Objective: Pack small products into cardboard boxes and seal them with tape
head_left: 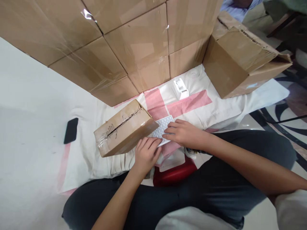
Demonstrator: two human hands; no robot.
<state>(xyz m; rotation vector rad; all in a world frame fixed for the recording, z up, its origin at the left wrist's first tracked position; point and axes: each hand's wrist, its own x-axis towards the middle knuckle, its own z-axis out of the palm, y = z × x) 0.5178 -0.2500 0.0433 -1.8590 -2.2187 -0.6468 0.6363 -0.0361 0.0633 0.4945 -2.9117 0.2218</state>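
A white sheet with a grid of dark-outlined labels [164, 123] lies between my hands, beside a taped brown carton [124, 127]. My left hand [146, 152] is at the sheet's near left corner, its fingers bent together close to the carton's near side. Fingers of my right hand [179, 131] reach over the sheet's right part, with the fingertips on its surface. Whether either hand pinches a single label is too small to tell. Behind the sheet stands a white tape dispenser [180, 89].
A wall of taped cartons [141, 48] rises at the back. An open carton [230, 70] stands at the right. A black phone [71, 131] lies at the left on the white and pink cloth [83, 159]. Something red [176, 174] is between my legs.
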